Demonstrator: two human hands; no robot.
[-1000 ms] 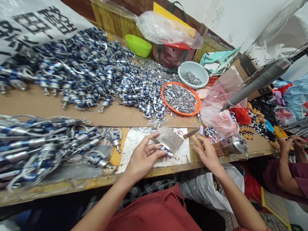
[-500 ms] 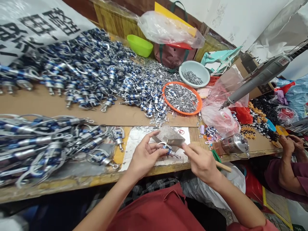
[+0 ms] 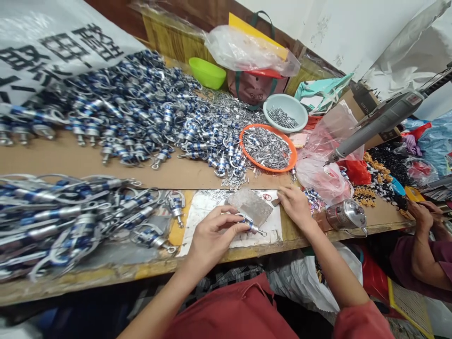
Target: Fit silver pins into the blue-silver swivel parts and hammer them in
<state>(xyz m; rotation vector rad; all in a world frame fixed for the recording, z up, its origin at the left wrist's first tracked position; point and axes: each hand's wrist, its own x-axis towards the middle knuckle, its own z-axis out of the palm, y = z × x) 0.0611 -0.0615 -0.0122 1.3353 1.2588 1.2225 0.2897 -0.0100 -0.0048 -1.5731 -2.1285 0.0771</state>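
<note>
My left hand (image 3: pixel 221 230) is closed, pinching a small blue-and-silver metal piece (image 3: pixel 252 226) with a ring-shaped eye at its tip. It holds the piece at the near edge of a flat grey block (image 3: pixel 254 202), which lies on a white sheet (image 3: pixel 197 212). Right of the block, my right hand (image 3: pixel 295 205) rests low over the table, its fingers bent downward. A dark edge shows by those fingertips; what they hold is mostly hidden. Several similar blue-and-silver pieces (image 3: pixel 77 226) are heaped to the left.
A larger heap of such pieces (image 3: pixel 134 103) covers the back left. An orange tray (image 3: pixel 294 160) of flat metal parts and a pale blue bowl (image 3: pixel 303 113) of pins stand behind. A power screwdriver (image 3: pixel 381 125) hangs at right, above a lidded mug (image 3: pixel 346 214). A co-worker's hands (image 3: pixel 423 214) are far right.
My right hand has moved up and away from the piece; the wooden-handled tool it held is out of sight. My left hand keeps the metal piece by the block.
</note>
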